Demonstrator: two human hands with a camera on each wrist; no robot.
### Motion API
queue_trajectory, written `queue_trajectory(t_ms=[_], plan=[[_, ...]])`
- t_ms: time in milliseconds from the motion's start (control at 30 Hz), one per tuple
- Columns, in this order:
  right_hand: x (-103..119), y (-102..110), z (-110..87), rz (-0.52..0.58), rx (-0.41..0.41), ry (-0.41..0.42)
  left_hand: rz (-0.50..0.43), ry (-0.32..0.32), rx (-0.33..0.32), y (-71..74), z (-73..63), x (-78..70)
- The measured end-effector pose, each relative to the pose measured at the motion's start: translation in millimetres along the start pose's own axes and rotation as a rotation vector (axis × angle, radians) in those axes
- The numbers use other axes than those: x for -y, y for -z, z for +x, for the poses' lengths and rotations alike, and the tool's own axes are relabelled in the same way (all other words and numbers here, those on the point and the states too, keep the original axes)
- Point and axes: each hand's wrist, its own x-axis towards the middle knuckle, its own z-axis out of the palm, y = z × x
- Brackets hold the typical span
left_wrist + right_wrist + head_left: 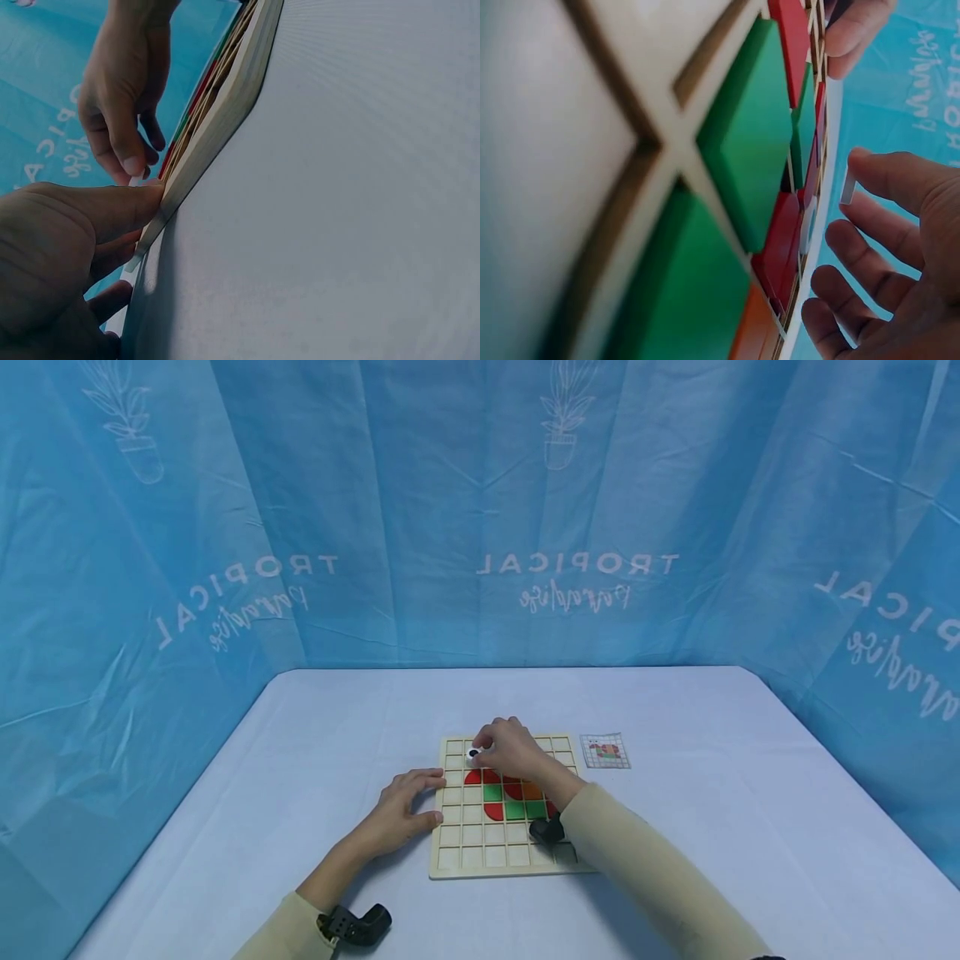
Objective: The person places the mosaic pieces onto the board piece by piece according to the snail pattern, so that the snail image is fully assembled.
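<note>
A wooden grid board [450, 858] lies on the table with red, green and orange tiles in several squares. Over its upper left part, my right hand [513, 747] pinches a small white tile [848, 186] between thumb and forefinger. From above, a white piece with a black dot [473, 753] shows at those fingertips. My left hand [397, 810] touches the board's left edge, its thumb and fingers spread along it. Among the set tiles are a green tile [742, 142] and a red tile [791, 45]. The right forearm hides the board's right side.
Right of the board lies a small picture card [606, 751] with a coloured pattern on a grid. A white cloth covers the table [337, 718]. Blue printed curtains [420, 527] hang behind it and at both sides. Each wrist wears a black camera [360, 927].
</note>
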Motion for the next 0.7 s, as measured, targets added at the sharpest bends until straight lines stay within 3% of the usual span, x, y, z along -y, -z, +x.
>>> queue_trajectory(t_ms=[700], plan=[[1.8, -6.1, 3.6, -0.141, -0.006, 0.018, 0.000, 0.007, -0.006, -0.5, -0.9, -2.3]])
